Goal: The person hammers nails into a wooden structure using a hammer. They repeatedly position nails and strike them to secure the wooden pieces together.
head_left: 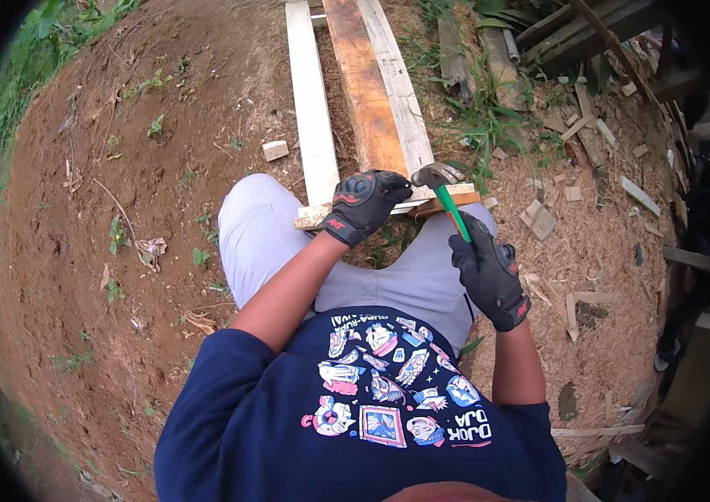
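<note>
My right hand (489, 272), in a black glove, is wrapped round the green handle of a hammer (448, 205). The hammer's metal head is at the near end of the wooden frame, just right of my left fingertips. My left hand (365, 206), gloved too, rests over the short crosspiece (311, 219) between my knees. Its fingers are closed in a pinch, and what they hold is too small to make out. From the crosspiece a pale plank (313, 117), a brown stained plank (365, 100) and a greyish plank (397, 92) stretch away from me.
A small wood block (275, 151) lies on the bare soil left of the frame. To the right, sawdust and offcuts (539, 219) cover the ground. Stacked old timber (593, 33) stands at the far right, with grass (484, 117) nearer the frame.
</note>
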`<state>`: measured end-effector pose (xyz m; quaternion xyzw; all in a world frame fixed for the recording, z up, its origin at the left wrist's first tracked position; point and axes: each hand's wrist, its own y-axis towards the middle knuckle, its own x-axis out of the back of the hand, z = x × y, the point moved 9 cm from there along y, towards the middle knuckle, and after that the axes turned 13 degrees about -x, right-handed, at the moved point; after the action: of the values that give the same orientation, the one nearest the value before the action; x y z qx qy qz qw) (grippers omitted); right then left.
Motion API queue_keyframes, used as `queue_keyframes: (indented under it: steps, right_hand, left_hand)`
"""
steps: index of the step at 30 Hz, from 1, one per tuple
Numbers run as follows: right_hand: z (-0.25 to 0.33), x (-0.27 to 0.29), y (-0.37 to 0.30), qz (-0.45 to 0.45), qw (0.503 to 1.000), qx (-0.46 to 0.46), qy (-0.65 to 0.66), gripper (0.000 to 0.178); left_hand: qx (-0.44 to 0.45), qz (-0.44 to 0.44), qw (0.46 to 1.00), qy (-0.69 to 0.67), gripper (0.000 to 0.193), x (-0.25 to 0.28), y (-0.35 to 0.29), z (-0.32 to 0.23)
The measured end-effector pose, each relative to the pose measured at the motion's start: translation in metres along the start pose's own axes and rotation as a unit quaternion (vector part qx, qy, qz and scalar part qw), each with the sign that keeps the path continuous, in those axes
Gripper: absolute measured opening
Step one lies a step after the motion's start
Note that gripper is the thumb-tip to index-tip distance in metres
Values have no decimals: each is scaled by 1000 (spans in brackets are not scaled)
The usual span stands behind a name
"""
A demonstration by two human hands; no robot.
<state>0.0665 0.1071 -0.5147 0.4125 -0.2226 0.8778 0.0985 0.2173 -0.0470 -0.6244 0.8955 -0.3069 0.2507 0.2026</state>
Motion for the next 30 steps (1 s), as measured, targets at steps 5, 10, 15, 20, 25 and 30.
queue_keyframes:
  steps: [5,10,15,20,25,30]
  right_hand:
    - [26,-5,-1,-58,995,44,-61,37]
    - [23,-11,-4,-98,987,78,-103,37]
    - [19,-22,-4,-84,987,55,-124,37]
    - [35,-9,-12,-98,989,62,-90,37]
    - [18,-20,-7,-76,985,45,-147,38]
    - [29,-10,-14,-96,993,39,-59,37]
  left_hand:
    - [-10,-5,1000,23,27,2,-1,-1]
    - [-23,14,999,24,26,-1,-1,-3]
    - [-21,5,998,53,23,-4,-5,3]
    - [-49,-4,998,47,20,-5,-4,5]
    - [-44,6,998,45,22,-9,-3,4]
    - [-49,-13,998,33,23,-5,-6,4]
